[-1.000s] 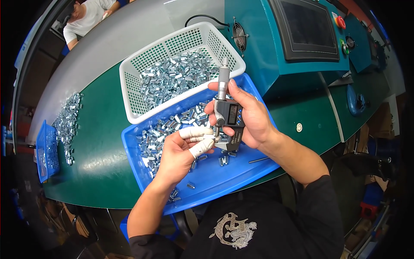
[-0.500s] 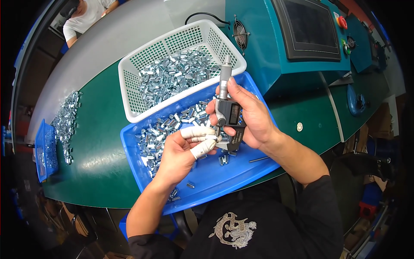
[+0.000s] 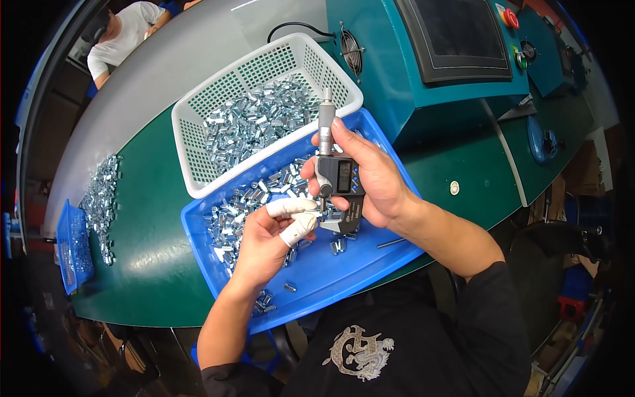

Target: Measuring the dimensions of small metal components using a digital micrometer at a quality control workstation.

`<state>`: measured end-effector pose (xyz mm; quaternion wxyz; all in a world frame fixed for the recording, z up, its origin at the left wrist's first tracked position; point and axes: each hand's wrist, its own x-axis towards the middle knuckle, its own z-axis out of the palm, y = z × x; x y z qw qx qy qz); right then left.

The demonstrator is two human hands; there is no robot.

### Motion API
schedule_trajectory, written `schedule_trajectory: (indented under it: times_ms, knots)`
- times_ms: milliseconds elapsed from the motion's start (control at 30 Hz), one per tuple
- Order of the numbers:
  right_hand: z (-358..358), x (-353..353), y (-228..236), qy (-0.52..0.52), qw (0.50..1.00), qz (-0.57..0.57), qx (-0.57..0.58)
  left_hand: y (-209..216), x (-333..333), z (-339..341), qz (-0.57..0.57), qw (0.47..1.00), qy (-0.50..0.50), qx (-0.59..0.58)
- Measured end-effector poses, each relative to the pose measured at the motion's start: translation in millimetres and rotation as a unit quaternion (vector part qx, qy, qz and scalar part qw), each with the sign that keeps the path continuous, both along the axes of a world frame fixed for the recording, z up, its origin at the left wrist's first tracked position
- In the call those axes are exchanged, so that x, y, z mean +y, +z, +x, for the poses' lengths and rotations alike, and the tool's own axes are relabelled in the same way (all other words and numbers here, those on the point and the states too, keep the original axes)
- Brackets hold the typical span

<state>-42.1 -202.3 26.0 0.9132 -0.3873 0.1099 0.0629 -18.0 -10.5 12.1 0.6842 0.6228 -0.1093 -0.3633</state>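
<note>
In my right hand (image 3: 378, 182) is a digital micrometer (image 3: 344, 176), its thimble upward, my thumb along the upper barrel and its small screen facing me. My left hand (image 3: 263, 246), with white finger cots on thumb and fingertips, pinches a small shiny metal piece (image 3: 319, 214) at the micrometer's measuring gap. Fingertips partly hide the piece, so I cannot tell whether both measuring faces touch it. Beneath both hands, a blue tray (image 3: 317, 291) holds many loose hexagonal metal sleeves (image 3: 233, 228).
Behind the tray, partly overlapping it, a white perforated basket (image 3: 182, 142) contains more sleeves. Further sleeves (image 3: 102, 198) lie piled at left beside a blue basket (image 3: 64, 248). A teal machine (image 3: 430, 112) with a screen stands at right. Across the table sits another person (image 3: 122, 36).
The whole view has shifted slightly, moving the table and baskets left in the picture. Both hands keep nearly the same pose around the micrometer and the small metal piece.
</note>
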Motion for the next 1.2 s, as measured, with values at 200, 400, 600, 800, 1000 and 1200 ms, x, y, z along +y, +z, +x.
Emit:
schedule_trajectory:
  times_ms: [200,400,600,800,1000,1200]
  knots:
    - [0.0,3.1,5.9,0.015,0.999,-0.033,-0.005,-0.2,2.4,2.5,0.001,1.0,-0.007,-0.012]
    - [-2.6,3.6,5.2,0.031,0.998,-0.046,-0.005,-2.5,4.2,8.8,-0.011,0.995,0.057,-0.079]
    - [-2.0,7.8,4.6,0.024,0.997,-0.066,0.011,7.7,16.6,28.5,0.078,0.866,0.3,-0.392]
    - [5.4,17.4,23.2,0.036,0.997,-0.066,-0.001,-8.1,22.5,18.3,0.376,0.765,0.074,-0.518]
    - [33.2,33.4,48.3,0.059,0.993,-0.074,-0.075,-23.4,22.4,22.3,0.452,0.713,0.01,-0.536]
    - [44.8,41.6,36.0,0.059,0.994,-0.079,-0.041,-30.9,18.8,14.3,0.431,0.729,0.009,-0.532]
